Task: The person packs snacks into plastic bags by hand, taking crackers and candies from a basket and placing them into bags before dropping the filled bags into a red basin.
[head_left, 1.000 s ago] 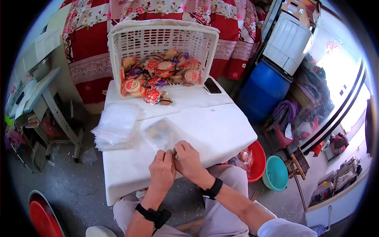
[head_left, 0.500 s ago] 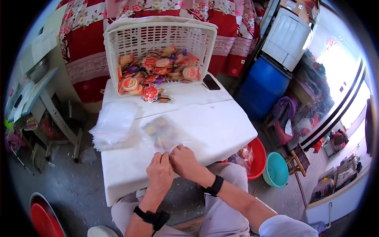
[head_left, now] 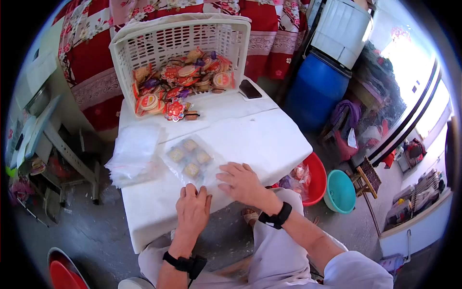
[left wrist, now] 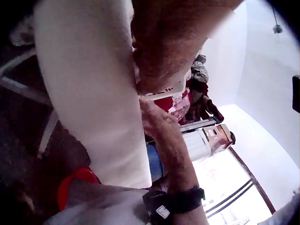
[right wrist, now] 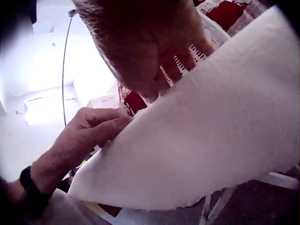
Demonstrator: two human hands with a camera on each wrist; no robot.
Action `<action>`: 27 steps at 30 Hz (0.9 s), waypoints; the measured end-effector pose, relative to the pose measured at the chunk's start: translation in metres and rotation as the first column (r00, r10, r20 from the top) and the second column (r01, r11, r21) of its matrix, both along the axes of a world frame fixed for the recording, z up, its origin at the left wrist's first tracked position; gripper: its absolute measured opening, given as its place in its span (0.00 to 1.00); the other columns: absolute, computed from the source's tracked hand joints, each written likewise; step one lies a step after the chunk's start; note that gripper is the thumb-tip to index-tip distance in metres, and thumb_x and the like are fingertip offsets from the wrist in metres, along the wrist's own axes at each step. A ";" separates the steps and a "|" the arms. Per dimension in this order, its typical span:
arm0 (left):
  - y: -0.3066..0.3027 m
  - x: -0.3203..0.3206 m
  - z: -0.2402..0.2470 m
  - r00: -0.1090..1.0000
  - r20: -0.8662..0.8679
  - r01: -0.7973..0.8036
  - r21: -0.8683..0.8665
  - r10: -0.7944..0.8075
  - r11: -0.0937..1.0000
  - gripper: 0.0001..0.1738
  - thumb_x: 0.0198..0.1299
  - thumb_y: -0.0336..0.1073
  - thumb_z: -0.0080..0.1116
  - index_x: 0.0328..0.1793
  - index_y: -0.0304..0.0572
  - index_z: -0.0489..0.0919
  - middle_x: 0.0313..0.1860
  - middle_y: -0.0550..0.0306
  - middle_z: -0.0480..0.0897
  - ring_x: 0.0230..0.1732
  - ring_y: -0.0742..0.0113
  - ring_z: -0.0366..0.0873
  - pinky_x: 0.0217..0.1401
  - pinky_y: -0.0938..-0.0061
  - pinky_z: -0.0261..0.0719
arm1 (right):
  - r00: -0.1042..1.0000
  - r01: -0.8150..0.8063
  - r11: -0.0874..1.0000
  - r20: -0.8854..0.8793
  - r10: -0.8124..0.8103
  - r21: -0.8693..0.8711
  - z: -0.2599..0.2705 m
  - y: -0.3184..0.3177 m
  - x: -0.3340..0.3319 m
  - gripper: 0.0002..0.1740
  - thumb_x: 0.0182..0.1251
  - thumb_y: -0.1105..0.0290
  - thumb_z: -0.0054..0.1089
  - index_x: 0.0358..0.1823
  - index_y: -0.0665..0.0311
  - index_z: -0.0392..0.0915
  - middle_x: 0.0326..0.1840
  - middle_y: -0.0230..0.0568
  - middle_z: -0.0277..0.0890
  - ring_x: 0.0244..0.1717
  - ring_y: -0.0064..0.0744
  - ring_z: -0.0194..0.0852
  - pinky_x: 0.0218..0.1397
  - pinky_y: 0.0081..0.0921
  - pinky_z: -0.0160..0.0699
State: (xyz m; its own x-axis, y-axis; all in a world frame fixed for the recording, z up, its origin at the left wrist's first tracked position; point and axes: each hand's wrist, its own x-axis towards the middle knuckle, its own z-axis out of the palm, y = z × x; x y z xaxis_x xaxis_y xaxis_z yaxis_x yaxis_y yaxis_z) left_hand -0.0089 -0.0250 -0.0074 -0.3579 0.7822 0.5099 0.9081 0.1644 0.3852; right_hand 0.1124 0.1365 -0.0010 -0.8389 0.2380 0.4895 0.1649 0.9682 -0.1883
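Your left hand point(head_left: 192, 209) appears to pinch the near edge of the clear bag point(head_left: 210, 153), curled fingers at the film, likely to steady it; your right hand point(head_left: 244, 184) has its fingers spread at two o'clock from it, beside the bag. You sit at six o'clock of the white-covered table point(head_left: 272, 139), whose near edge meets both hands. At twelve o'clock the white basket point(head_left: 163, 44) lies on its side, opening towards you, presumably so its wrapped packets point(head_left: 187, 72) come easily to hand. Flat clear bags point(head_left: 134, 150) lie stacked at ten o'clock, probably for quick reach. Just beside them, at eleven o'clock from your right hand, the clear bag lies flat. Its four pale pieces point(head_left: 203, 157) sit spread apart, perhaps so it stays thin. At one o'clock the phone point(head_left: 250, 88) rests near the basket, likely out of the way.
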 end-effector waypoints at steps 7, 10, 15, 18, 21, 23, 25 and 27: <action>-0.001 -0.009 -0.005 0.998 0.003 0.060 0.060 -0.060 0.996 0.12 0.51 0.32 0.64 0.43 0.40 0.81 0.34 0.52 0.70 0.38 0.52 0.71 0.35 0.59 0.72 | 0.994 0.106 0.992 -0.001 -0.106 0.071 -0.009 0.006 0.015 0.15 0.65 0.62 0.57 0.51 0.57 0.78 0.58 0.39 0.73 0.59 0.47 0.70 0.55 0.46 0.70; 0.000 -0.010 -0.015 0.994 -0.070 0.088 0.033 -0.085 0.996 0.09 0.50 0.29 0.62 0.38 0.38 0.78 0.34 0.50 0.69 0.37 0.53 0.70 0.34 0.61 0.73 | 0.980 0.158 0.944 -0.074 -0.186 -0.288 -0.009 0.004 0.029 0.17 0.65 0.62 0.58 0.53 0.59 0.76 0.52 0.45 0.76 0.50 0.46 0.77 0.48 0.40 0.75; 0.004 -0.001 -0.011 0.974 -0.207 0.108 0.080 -0.089 0.991 0.04 0.49 0.25 0.58 0.29 0.39 0.74 0.31 0.52 0.70 0.35 0.53 0.73 0.31 0.62 0.74 | 0.976 0.176 0.310 0.124 -0.181 -0.934 0.009 -0.039 0.056 0.28 0.67 0.49 0.57 0.56 0.66 0.73 0.46 0.48 0.80 0.43 0.39 0.81 0.42 0.32 0.79; 0.002 0.019 0.005 0.953 -0.229 0.244 0.199 -0.197 0.949 0.06 0.44 0.26 0.57 0.28 0.42 0.71 0.29 0.55 0.68 0.32 0.57 0.72 0.28 0.67 0.74 | 0.983 0.046 -0.186 0.078 -0.167 -0.981 0.006 -0.050 0.056 0.32 0.67 0.43 0.55 0.54 0.67 0.74 0.44 0.46 0.81 0.43 0.36 0.82 0.43 0.30 0.81; -0.008 0.049 0.015 0.900 -0.280 0.361 0.045 -0.335 0.932 0.05 0.48 0.26 0.59 0.28 0.41 0.73 0.27 0.56 0.70 0.30 0.57 0.74 0.26 0.65 0.74 | 0.985 -0.077 -0.449 0.002 -0.173 -0.890 0.012 -0.053 0.062 0.28 0.67 0.47 0.59 0.54 0.65 0.75 0.42 0.43 0.81 0.40 0.34 0.82 0.40 0.32 0.82; -0.009 0.063 0.012 0.849 -0.267 0.469 -0.014 -0.455 0.883 0.05 0.50 0.29 0.62 0.31 0.41 0.76 0.29 0.56 0.72 0.32 0.59 0.75 0.26 0.67 0.74 | 0.970 -0.134 -0.402 -0.037 -0.240 -0.906 0.004 -0.055 0.074 0.19 0.66 0.60 0.59 0.52 0.67 0.77 0.40 0.39 0.81 0.40 0.30 0.82 0.43 0.32 0.82; -0.008 0.075 0.015 0.803 -0.251 0.563 0.027 -0.540 0.826 0.06 0.52 0.30 0.63 0.35 0.40 0.79 0.32 0.54 0.74 0.33 0.56 0.75 0.28 0.66 0.75 | 0.952 -0.169 -0.368 -0.055 -0.302 -0.914 0.001 -0.053 0.091 0.16 0.65 0.67 0.59 0.50 0.68 0.77 0.39 0.36 0.81 0.40 0.28 0.82 0.44 0.32 0.82; -0.010 0.074 0.021 0.801 -0.214 0.588 0.101 -0.560 0.802 0.07 0.53 0.31 0.63 0.37 0.39 0.79 0.32 0.54 0.75 0.33 0.55 0.75 0.29 0.65 0.75 | 0.910 -0.257 -0.312 -0.120 -0.396 -0.915 0.000 -0.050 0.115 0.13 0.63 0.71 0.58 0.48 0.69 0.78 0.40 0.37 0.81 0.38 0.28 0.82 0.43 0.27 0.83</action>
